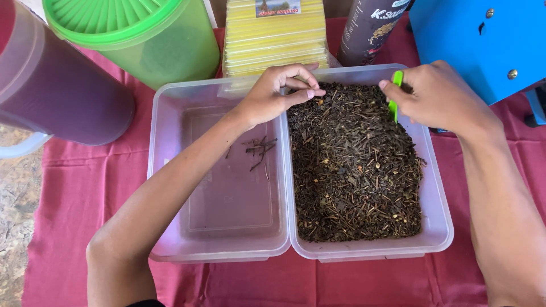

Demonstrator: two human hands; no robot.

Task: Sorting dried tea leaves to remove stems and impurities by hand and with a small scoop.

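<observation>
left hand [278, 94] pinches dried leaves [355, 170]; right hand [438, 94] grips green tweezers [394, 94].

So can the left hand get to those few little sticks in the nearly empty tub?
Probably yes. The left hand is pinching at the top edge of the dried leaves, right next to the left tub. The sticks lie loose just below it, with nothing covering them.
</observation>
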